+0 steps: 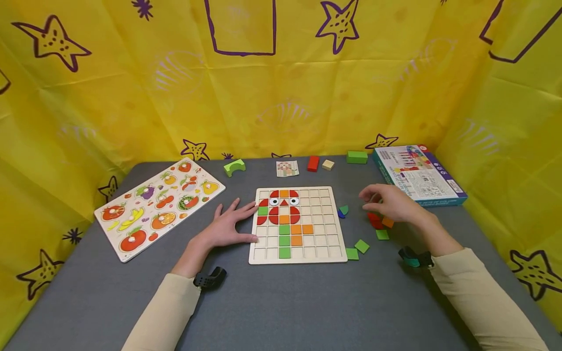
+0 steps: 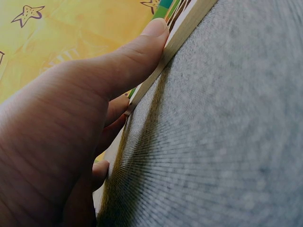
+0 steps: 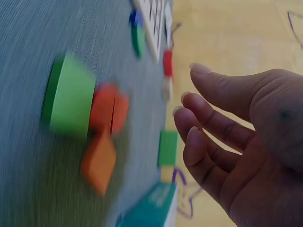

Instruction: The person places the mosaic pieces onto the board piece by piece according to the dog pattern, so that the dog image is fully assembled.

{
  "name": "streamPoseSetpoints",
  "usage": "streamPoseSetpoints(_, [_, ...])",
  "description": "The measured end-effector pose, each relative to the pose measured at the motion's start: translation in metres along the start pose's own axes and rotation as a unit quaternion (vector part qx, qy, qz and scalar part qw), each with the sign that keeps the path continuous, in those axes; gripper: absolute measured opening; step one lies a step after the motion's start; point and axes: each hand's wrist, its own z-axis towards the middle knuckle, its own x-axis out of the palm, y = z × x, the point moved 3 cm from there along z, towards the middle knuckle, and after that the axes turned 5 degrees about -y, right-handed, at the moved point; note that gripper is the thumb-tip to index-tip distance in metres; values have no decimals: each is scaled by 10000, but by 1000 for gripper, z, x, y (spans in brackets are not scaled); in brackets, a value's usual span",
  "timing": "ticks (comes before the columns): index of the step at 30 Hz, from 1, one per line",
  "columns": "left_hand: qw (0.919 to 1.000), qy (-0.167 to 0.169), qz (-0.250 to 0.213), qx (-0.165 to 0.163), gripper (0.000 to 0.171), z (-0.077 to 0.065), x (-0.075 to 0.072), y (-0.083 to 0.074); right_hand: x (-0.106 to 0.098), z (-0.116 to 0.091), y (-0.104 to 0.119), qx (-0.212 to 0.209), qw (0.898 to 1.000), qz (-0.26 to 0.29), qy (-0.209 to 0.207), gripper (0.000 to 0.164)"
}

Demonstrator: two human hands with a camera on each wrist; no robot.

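A wooden grid board (image 1: 316, 251) lies in the middle of the table, with red, orange, green and eye-marked pieces in its left and middle squares. My left hand (image 1: 230, 225) rests at its left edge, fingers spread, thumb and fingertips touching the rim. In the left wrist view the thumb (image 2: 154, 29) lies against the board's edge (image 2: 182, 40). To the right, my right hand (image 1: 391, 202) hovers above red pieces (image 1: 374, 219) and an orange piece (image 1: 388, 222), fingers loosely bent. Nothing shows between its fingertips in the right wrist view, where a green square (image 3: 73, 97) lies by the red pieces.
Loose green squares (image 1: 362, 246) and a green leaf-shaped piece (image 1: 344, 209) lie right of the board. A fruit puzzle board (image 1: 149, 204) is at left, a box (image 1: 421, 175) at back right. Behind stand a pattern card (image 1: 287, 168), a green arch (image 1: 234, 167) and several blocks (image 1: 357, 157).
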Motion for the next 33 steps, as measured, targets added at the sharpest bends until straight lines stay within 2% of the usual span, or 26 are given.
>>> streamPoseSetpoints(6, [10000, -16, -10, 10, 95, 0, -2, 0, -14, -22, -23, 247, 9995, -83, 154, 27])
streamPoseSetpoints(11, [10000, -10, -5, 32, 95, 1, -1, 0, -8, -32, -39, 180, 9989, -310, 297, 25])
streamPoseSetpoints(15, [10000, -1, -13, 50, 94, 1, -1, 1, -1, -35, -44, 80, 9982, -519, 290, 17])
streamPoseSetpoints(19, [10000, 2, -25, 44, 94, 1, -1, 1, 2, -37, -43, 32, 9984, -511, 231, 10])
streamPoseSetpoints(26, [10000, 44, -18, 3, 95, 0, 1, 1, -1, -41, -39, 121, 9996, -191, 153, 7])
streamPoseSetpoints(33, [10000, 46, -32, -12, 95, 0, 0, 0, 0, -30, -17, 218, 9995, 161, 163, 7])
